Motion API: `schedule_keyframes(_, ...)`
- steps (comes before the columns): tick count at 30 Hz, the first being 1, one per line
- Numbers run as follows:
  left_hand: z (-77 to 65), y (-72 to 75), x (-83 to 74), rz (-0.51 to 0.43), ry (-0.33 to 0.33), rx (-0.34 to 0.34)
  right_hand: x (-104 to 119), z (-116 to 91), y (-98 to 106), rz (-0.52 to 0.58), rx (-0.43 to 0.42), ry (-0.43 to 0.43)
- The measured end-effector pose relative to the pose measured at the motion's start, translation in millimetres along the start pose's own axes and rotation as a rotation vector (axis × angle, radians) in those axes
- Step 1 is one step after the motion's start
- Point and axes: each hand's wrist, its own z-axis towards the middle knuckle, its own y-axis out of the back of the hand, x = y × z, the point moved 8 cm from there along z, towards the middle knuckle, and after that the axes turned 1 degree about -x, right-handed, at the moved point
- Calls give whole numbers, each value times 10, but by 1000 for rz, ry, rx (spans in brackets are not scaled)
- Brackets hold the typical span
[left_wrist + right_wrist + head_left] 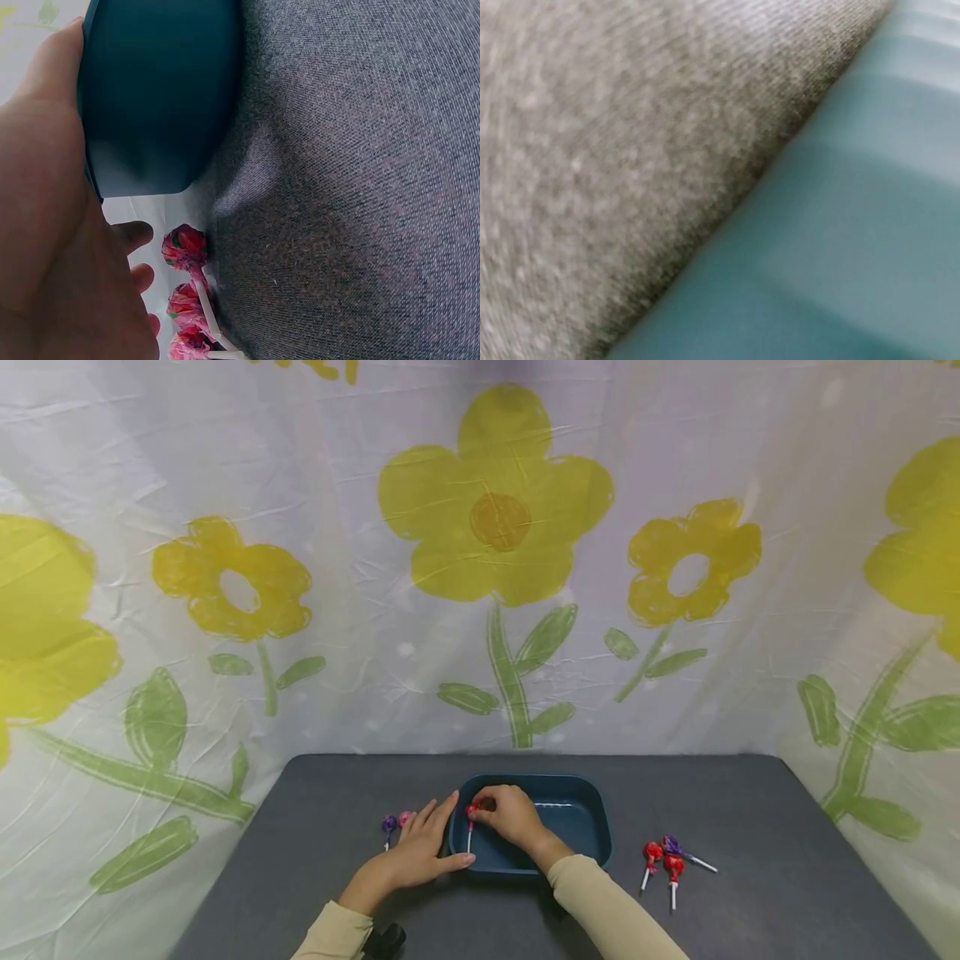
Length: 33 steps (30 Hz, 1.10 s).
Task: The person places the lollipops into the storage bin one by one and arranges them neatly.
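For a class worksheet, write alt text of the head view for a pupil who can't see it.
A person's right hand pinches a red lollipop at the left end of a blue tray, while the left hand touches the tray. More lollipops lie on the gray table to both sides, before a cloth with yellow flowers.

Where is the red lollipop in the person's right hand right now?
In the head view, the red lollipop is pinched in the right hand at the left end of the blue tray, just beside the left hand.
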Motion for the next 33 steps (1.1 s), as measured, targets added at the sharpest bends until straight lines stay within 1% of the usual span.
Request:
schedule_keyframes(7, -14, 7, -22, -11, -26, -5, 25, 0, 0, -13, -3, 16)
schedule_keyframes(11, -22, 17, -38, -14, -34, -4, 31, -1, -16, -41, 1, 22)
schedule_keyframes(14, -26, 14, -34, -4, -18, 10, 37, 0, -21, -60, -4, 28)
schedule_keyframes(20, -23, 21, -16, 9, 15, 17, 56, 1, -22, -74, -2, 26)
schedule_keyframes(24, -36, 26, -22, -3, 6, 5, 48, 7, -34, -78, 0, 25)
schedule_keyframes(28, -35, 21, -27, -14, -20, -3, 50, 1, -26, -71, 3, 22)
schedule_keyframes(33, -14, -10, 1, 4, -4, 21, 41, -5, -9, -76, -1, 25)
